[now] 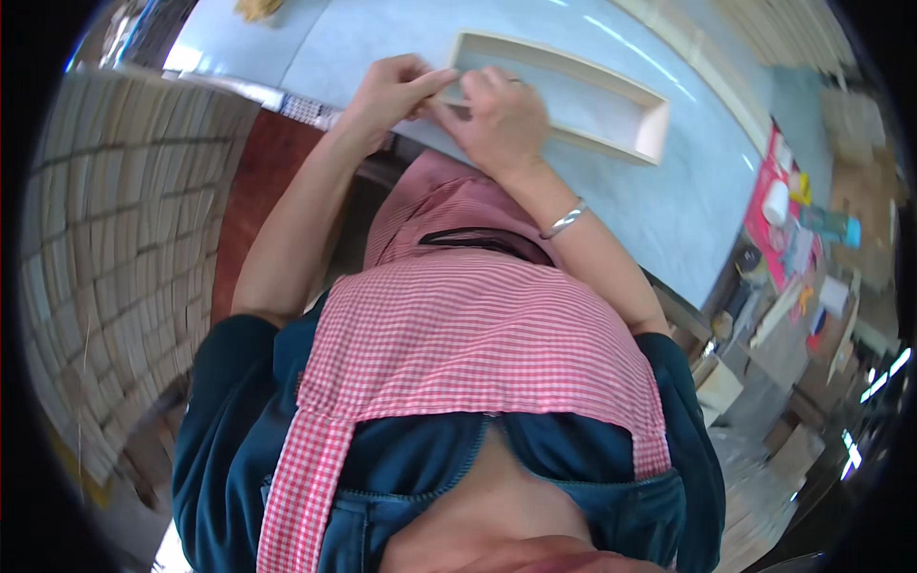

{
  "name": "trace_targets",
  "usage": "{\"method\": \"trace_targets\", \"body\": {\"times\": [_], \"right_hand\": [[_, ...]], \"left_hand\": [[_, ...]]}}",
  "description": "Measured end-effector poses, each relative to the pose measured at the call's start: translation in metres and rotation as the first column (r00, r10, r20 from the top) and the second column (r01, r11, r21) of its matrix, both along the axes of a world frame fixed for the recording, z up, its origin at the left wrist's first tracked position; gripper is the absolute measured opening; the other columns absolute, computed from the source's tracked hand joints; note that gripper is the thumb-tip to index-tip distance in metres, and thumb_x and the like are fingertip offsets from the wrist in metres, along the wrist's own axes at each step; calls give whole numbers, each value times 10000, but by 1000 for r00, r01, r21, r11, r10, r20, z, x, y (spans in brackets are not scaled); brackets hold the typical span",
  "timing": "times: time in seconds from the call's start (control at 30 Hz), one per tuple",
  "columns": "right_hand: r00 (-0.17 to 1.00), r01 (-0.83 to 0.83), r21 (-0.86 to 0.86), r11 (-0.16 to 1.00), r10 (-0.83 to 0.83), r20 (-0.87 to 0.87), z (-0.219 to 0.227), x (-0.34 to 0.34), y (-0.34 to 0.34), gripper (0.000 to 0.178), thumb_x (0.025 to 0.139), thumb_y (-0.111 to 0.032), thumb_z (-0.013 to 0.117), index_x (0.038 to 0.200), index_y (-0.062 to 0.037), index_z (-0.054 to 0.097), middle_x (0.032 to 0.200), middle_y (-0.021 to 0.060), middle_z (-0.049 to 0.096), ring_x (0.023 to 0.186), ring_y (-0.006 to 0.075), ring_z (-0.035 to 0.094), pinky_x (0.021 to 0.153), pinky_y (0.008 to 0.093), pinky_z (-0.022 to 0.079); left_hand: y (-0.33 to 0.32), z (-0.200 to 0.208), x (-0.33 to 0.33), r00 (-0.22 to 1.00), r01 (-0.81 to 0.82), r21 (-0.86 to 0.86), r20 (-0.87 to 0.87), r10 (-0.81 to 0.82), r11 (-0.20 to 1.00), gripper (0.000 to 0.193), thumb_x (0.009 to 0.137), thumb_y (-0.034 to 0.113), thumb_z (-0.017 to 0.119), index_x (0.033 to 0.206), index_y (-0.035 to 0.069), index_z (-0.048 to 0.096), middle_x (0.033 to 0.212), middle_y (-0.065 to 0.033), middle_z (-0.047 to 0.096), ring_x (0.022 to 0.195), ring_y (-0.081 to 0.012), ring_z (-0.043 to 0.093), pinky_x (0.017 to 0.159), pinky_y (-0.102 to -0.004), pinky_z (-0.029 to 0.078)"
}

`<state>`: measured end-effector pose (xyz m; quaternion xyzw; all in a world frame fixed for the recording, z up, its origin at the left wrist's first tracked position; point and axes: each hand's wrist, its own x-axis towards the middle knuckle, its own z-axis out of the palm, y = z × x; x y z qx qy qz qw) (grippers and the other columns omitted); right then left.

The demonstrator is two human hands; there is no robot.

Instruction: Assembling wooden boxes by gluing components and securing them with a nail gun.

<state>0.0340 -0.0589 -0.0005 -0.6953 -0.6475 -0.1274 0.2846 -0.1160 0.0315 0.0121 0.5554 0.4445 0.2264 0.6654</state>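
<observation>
A long, shallow frame of pale wood (611, 80) lies on the pale table, its left end beside my hands. My left hand (394, 94) is closed at that end, fingers curled and thumb and forefinger stretched toward the frame's corner. Close against it, my right hand (501, 119) bends over the near side of the frame with its fingers curled. The fingertips of both hands almost meet. Whatever they pinch is too small or too hidden to name. A ring and a silver bracelet (564, 219) are on my right hand and wrist.
The pale, glossy table (688, 220) extends beyond the frame. A yellowish clump (258, 9) lies at its far left. Tall stacks of wooden strips (124, 181) stand to my left. On the right are a pink cloth (761, 205), a white roll (776, 203) and a blue-capped bottle (831, 226).
</observation>
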Motion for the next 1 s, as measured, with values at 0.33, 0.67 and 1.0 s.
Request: {"method": "trace_targets", "body": {"times": [0.33, 0.67, 1.0], "right_hand": [[773, 469, 61, 881, -376, -511, 15, 141, -129, 162, 947, -157, 632, 1046, -29, 641, 941, 58, 635, 797, 168, 558, 743, 296, 464], [377, 199, -241, 950, -301, -876, -1, 162, -144, 201, 996, -209, 557, 1028, -34, 650, 918, 38, 649, 824, 112, 570, 749, 252, 457], [483, 238, -145, 960, -246, -840, 6, 150, -141, 254, 1034, -223, 502, 993, -17, 646, 891, 37, 617, 787, 111, 522, 733, 252, 447]], "left_hand": [[-2, -1, -19, 968, 143, -177, 228, -101, 974, 162, 928, 124, 726, 1023, 37, 628, 893, -22, 589, 777, -93, 583, 735, -208, 495], [4, 4, -18, 986, 152, -145, 84, -141, 978, 202, 907, 105, 744, 1064, 33, 638, 912, -31, 596, 797, -106, 595, 747, -213, 499], [-21, 16, -11, 999, -10, 126, -46, 16, 992, 251, 944, 206, 710, 1070, -11, 692, 981, -72, 659, 787, -125, 596, 756, -247, 493]]}}
